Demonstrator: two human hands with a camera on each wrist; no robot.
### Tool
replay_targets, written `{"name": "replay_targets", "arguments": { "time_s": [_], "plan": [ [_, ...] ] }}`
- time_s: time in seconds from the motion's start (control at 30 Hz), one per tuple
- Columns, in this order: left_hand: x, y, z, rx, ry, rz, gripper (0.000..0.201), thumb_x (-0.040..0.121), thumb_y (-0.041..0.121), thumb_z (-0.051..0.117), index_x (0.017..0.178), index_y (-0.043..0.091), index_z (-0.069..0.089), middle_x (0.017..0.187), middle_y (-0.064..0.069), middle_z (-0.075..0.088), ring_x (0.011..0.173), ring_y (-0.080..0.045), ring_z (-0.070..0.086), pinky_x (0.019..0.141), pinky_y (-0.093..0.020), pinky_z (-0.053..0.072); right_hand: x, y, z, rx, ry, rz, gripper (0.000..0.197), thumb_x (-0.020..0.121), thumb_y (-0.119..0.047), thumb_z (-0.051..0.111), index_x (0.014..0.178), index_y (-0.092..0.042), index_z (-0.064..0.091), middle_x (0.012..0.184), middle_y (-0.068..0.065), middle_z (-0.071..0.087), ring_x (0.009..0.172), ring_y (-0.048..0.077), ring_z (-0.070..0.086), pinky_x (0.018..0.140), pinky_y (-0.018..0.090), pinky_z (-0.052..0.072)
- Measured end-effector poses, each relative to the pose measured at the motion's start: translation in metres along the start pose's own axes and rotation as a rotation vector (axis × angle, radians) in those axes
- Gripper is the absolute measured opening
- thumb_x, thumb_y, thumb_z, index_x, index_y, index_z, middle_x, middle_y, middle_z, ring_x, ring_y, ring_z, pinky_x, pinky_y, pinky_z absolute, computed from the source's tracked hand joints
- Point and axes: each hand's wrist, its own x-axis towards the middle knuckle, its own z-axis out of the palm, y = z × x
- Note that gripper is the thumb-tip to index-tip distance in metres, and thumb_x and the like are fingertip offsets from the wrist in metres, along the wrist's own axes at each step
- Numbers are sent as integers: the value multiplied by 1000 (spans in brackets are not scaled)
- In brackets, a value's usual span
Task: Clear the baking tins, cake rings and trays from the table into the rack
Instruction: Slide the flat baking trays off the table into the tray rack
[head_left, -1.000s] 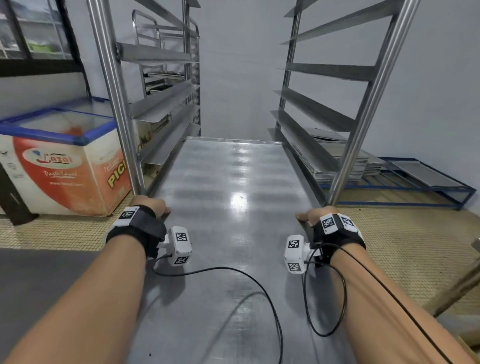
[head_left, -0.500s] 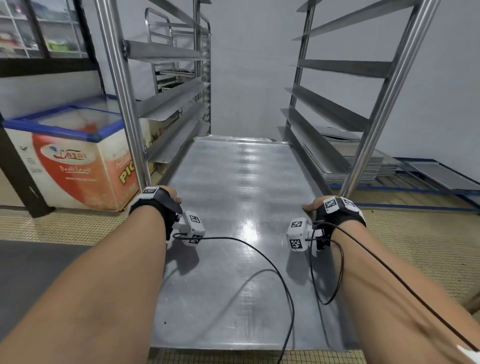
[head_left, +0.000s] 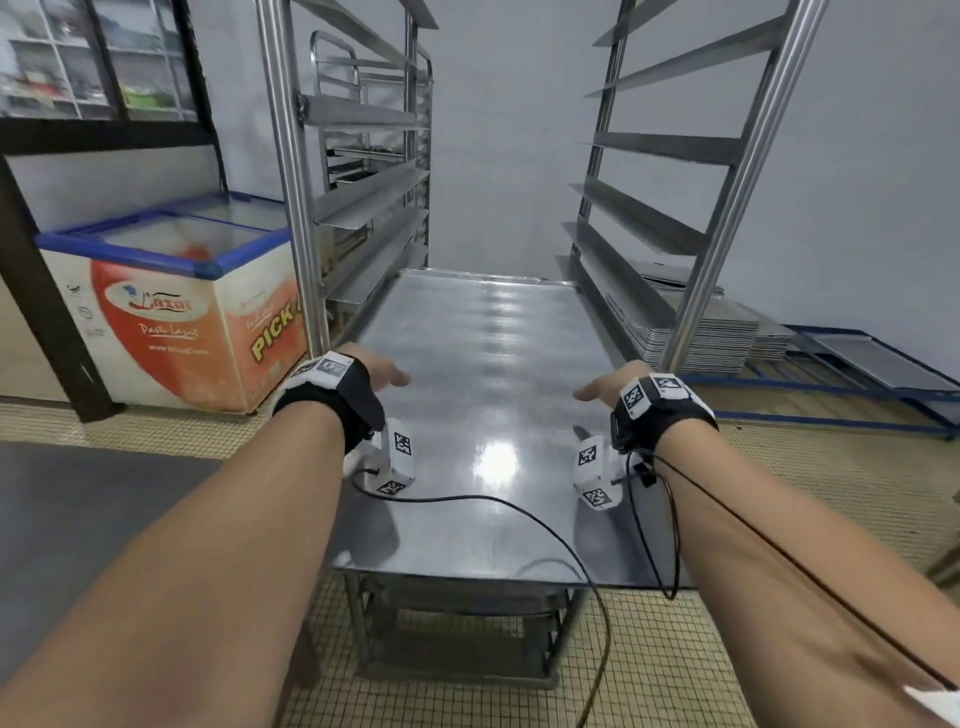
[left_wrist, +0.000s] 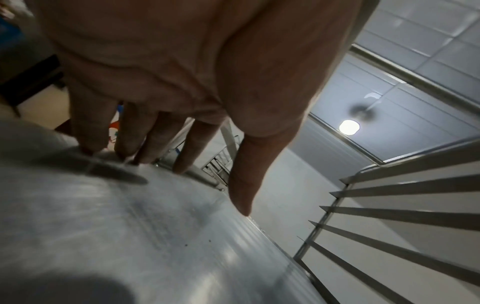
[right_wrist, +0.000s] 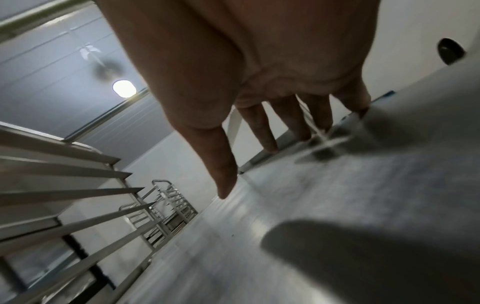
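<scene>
Above the tray (head_left: 483, 364) the way lies open between the rack (head_left: 291, 182) uprights; slanted runners (head_left: 634, 218) crowd both sides.

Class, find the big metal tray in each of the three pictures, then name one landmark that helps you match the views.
Head view: the tray fills the centre, slid between the rack rails.
Left wrist view: the tray takes the lower left, below the left hand.
Right wrist view: the tray takes the lower right, below the right hand.
Shared landmark: the rack rails.
</scene>
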Motion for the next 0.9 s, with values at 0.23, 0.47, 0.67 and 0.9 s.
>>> {"name": "replay_targets", "arguments": {
  "time_s": [0.23,0.47,0.67,0.9],
  "plan": [
    [-74,-15,6,114,-167,187,57,79,43,81,117,3,67,115,-13,69,96,-28,67,79,-34,55,-67,8,18,-353,-76,-265,62,71,-47,84,117,-10,67,116,5,70,94,22,65,88,33,52],
    [-134,-36,17,252,-192,355,64,80,56,73,127,13,65,126,-4,67,109,-21,61,88,-30,46,-128,-2,13,-244,-70,-502,57,75,-47,81,122,-19,65,120,2,66,106,19,63,93,32,49],
    [-169,-66,40,299,-307,405,123,46,71,86,150,30,36,154,4,41,138,-21,42,113,-46,37,-154,19,30,-214,-108,-552,60,76,-47,80,125,-20,61,116,0,68,96,13,64,79,25,46],
    [-174,-84,83,639,-79,530,102,65,45,83,149,36,27,158,-3,25,150,-30,14,115,-68,15,-179,61,61,-340,-198,-583,110,47,-76,80,139,-24,50,131,-6,58,115,12,57,99,32,49]
  ]
}}
